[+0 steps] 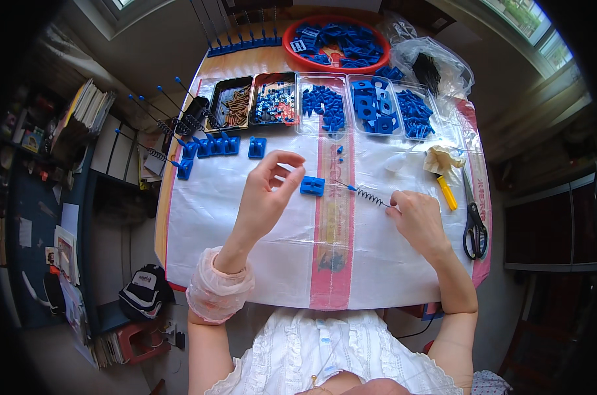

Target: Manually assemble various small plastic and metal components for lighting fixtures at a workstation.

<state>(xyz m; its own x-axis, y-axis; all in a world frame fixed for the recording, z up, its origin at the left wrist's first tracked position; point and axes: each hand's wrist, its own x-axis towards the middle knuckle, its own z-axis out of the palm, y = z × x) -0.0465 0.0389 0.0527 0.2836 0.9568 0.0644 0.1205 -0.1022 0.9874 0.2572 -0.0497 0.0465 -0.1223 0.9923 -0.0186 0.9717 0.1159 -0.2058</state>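
Observation:
My left hand hovers over the middle of the table, fingers curled but apart, nothing in them. Just right of its fingertips lies a small blue plastic base. My right hand pinches one end of a dark coiled wire spring. At the spring's other end sits a blue pointed tip, with a thin wire reaching on toward the blue base; the two look apart. Another blue base rests beyond my left hand, beside a row of blue bases.
Trays of screws, nuts, blue cones and other blue parts line the far side, before a red basin. Spring-wire pieces rise at the left. Scissors and a yellow-handled cutter lie right.

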